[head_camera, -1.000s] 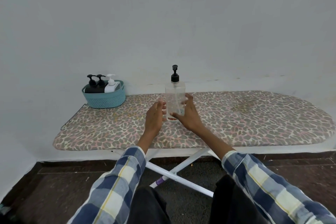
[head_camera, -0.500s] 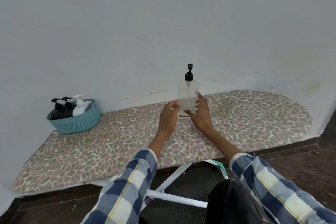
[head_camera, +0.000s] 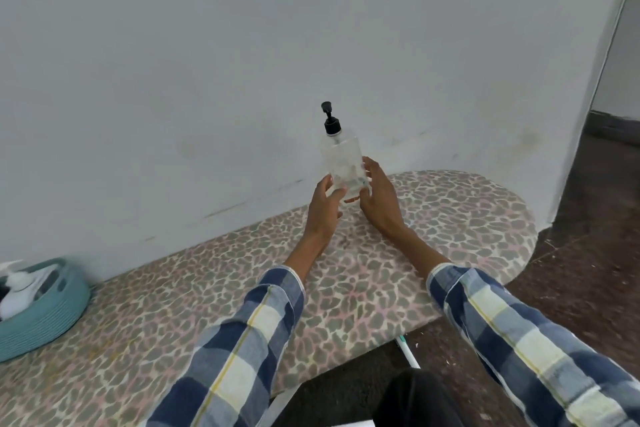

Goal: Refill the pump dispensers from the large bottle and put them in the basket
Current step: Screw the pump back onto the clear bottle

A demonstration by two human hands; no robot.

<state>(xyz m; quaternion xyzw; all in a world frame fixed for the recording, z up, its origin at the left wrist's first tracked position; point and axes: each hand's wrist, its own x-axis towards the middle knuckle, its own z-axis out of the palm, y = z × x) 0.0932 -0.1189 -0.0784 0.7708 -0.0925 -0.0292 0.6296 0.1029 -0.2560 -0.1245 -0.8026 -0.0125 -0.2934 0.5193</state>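
Observation:
A clear pump dispenser (head_camera: 341, 163) with a black pump head stands near the wall on the leopard-print ironing board (head_camera: 433, 218), leaning slightly. My left hand (head_camera: 323, 210) holds its lower left side, thumb behind and fingers in front. My right hand (head_camera: 377, 199) holds its lower right side, fingers stretched up along the wall of the bottle. A teal basket (head_camera: 48, 319) sits at the board's far left, cut by the frame edge, with a white dispenser (head_camera: 20, 286) lying in it. No large bottle is in view.
A white wall runs close behind the board. The rounded end of the board is at the right, with dark floor (head_camera: 588, 253) and a doorway beyond it. A white board leg (head_camera: 408, 354) shows below the front edge.
The view has swung right and closer, so the basket now sits at the left edge. Both hands have closed in from flanking the clear dispenser to holding its lower part.

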